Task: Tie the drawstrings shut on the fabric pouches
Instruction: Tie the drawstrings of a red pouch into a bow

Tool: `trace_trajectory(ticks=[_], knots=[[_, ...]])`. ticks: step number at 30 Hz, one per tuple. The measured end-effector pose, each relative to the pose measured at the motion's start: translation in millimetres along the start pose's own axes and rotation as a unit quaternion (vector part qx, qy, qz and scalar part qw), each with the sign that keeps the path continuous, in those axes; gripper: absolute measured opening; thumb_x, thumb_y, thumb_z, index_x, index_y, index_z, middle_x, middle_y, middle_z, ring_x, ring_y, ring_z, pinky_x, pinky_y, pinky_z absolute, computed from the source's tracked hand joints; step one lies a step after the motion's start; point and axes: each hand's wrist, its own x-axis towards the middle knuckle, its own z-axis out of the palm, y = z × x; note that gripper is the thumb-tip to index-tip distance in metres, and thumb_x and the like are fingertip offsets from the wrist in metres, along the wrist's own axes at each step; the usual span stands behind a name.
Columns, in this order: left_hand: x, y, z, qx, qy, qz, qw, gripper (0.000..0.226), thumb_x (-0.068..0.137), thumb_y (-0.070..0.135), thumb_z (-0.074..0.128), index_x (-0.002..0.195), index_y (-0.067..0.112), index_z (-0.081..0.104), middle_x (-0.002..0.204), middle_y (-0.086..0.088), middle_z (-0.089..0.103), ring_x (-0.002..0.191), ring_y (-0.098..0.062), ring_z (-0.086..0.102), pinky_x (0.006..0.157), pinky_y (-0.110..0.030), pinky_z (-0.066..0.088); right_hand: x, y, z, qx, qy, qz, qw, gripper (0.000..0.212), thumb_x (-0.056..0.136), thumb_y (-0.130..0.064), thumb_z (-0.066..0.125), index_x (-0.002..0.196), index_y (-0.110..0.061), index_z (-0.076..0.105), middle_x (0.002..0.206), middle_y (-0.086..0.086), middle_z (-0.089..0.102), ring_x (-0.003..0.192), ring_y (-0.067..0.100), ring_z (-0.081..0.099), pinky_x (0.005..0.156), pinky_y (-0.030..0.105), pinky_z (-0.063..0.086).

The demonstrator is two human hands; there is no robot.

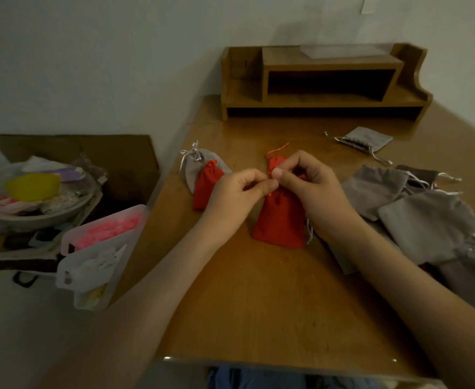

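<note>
A red fabric pouch (279,220) lies on the wooden desk (258,304) in the middle. My left hand (236,196) and my right hand (312,186) meet over its neck, each pinching the red drawstring (278,150), whose loose end trails toward the back. To the left lie a second red pouch (206,189) with its neck gathered and a grey pouch (195,167) with a silver bow. Several grey pouches (424,223) are heaped at the right, and one more grey pouch (366,138) lies farther back.
A wooden shelf organiser (326,82) stands at the back of the desk. Left of the desk, a cardboard box (129,164) holds a bowl of oddments, with a clear plastic bin (98,254) leaning against the desk's edge.
</note>
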Motion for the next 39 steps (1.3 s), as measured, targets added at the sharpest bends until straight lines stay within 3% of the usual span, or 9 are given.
trace_trajectory(ticks=[9, 13, 16, 21, 24, 28, 35, 37, 39], knots=[[-1.2, 5.7, 1.9, -0.184, -0.06, -0.045, 0.98, 0.021, 0.084, 0.019, 0.06, 0.104, 0.019, 0.065, 0.095, 0.007, 0.072, 0.095, -0.005, 0.066, 0.08, -0.017, 0.05, 2.3, 3.1, 0.3, 0.041, -0.021, -0.036, 0.998, 0.015, 0.082, -0.024, 0.064, 0.074, -0.035, 0.067, 0.087, -0.007, 0.046, 0.087, 0.011, 0.045, 0.078, 0.025, 0.041], [-1.9, 8.2, 1.4, -0.191, -0.07, -0.043, 0.978, 0.008, 0.085, 0.017, 0.059, 0.088, 0.012, 0.065, 0.075, 0.012, 0.066, 0.076, 0.002, 0.061, 0.07, -0.011, 0.046, 1.0, 0.6, -0.2, 0.028, -0.029, -0.046, 0.998, 0.007, 0.087, -0.023, 0.057, 0.086, -0.018, 0.062, 0.093, 0.009, 0.045, 0.088, 0.017, 0.045, 0.078, 0.027, 0.04], [-1.4, 8.8, 0.1, -0.193, -0.048, -0.048, 0.979, 0.017, 0.09, 0.013, 0.057, 0.074, 0.018, 0.061, 0.06, 0.017, 0.057, 0.058, 0.005, 0.051, 0.058, -0.009, 0.039, 1.7, 3.8, -2.8, -0.01, -0.073, -0.016, 0.997, 0.026, 0.09, -0.029, 0.048, 0.095, -0.004, 0.055, 0.08, 0.001, 0.05, 0.073, 0.009, 0.049, 0.067, 0.021, 0.04], [2.3, 3.1, -1.7, -0.266, -0.023, -0.087, 0.96, 0.009, 0.077, 0.026, 0.063, 0.069, 0.028, 0.068, 0.067, 0.011, 0.062, 0.065, -0.003, 0.058, 0.066, -0.02, 0.047, 1.9, 11.7, -2.2, -0.033, -0.12, 0.067, 0.99, 0.034, 0.091, -0.045, 0.051, 0.097, -0.015, 0.066, 0.098, 0.017, 0.065, 0.095, 0.028, 0.061, 0.089, 0.046, 0.046], [2.6, 4.6, -0.9, -0.322, -0.032, -0.108, 0.94, 0.009, 0.076, 0.023, 0.06, 0.078, 0.014, 0.059, 0.066, 0.008, 0.064, 0.063, -0.004, 0.061, 0.063, -0.018, 0.051, 4.0, 9.7, -6.7, 0.006, -0.15, 0.077, 0.986, 0.044, 0.09, -0.039, 0.056, 0.097, 0.005, 0.054, 0.088, 0.014, 0.055, 0.083, 0.025, 0.055, 0.076, 0.033, 0.044], [2.7, 7.2, -2.4, -0.346, -0.041, -0.112, 0.931, 0.013, 0.078, 0.022, 0.059, 0.081, 0.01, 0.06, 0.068, 0.005, 0.065, 0.063, -0.004, 0.06, 0.062, -0.016, 0.051, 3.8, 6.7, -11.8, 0.044, -0.173, 0.08, 0.981, 0.017, 0.088, -0.026, 0.059, 0.088, -0.011, 0.051, 0.073, -0.008, 0.055, 0.065, 0.002, 0.053, 0.055, 0.011, 0.041], [5.9, 3.8, -5.4, -0.365, -0.007, -0.166, 0.916, 0.017, 0.087, 0.022, 0.057, 0.078, 0.015, 0.068, 0.077, -0.003, 0.06, 0.047, -0.003, 0.041, 0.055, -0.017, 0.037, 4.2, 5.6, -4.6, -0.107, -0.12, 0.04, 0.986, 0.064, 0.082, -0.056, 0.055, 0.099, 0.006, 0.054, 0.098, 0.032, 0.054, 0.082, 0.03, 0.055, 0.077, 0.053, 0.046], [6.1, 5.8, -3.8, -0.334, 0.016, -0.172, 0.927, 0.02, 0.096, 0.015, 0.049, 0.081, 0.011, 0.062, 0.067, 0.003, 0.064, 0.053, -0.004, 0.051, 0.056, -0.017, 0.045, 5.1, 9.0, -5.8, -0.133, -0.113, 0.044, 0.984, 0.06, 0.086, -0.057, 0.051, 0.095, 0.002, 0.056, 0.093, 0.029, 0.056, 0.082, 0.035, 0.057, 0.079, 0.053, 0.046], [6.3, 4.2, -2.1, -0.274, 0.057, -0.174, 0.944, 0.024, 0.099, 0.015, 0.046, 0.082, 0.012, 0.062, 0.062, 0.006, 0.063, 0.06, -0.007, 0.056, 0.061, -0.02, 0.047, 7.1, 11.8, -10.1, -0.158, -0.107, 0.046, 0.981, 0.038, 0.097, -0.039, 0.049, 0.083, -0.005, 0.056, 0.075, 0.012, 0.055, 0.069, 0.02, 0.053, 0.071, 0.04, 0.042]])
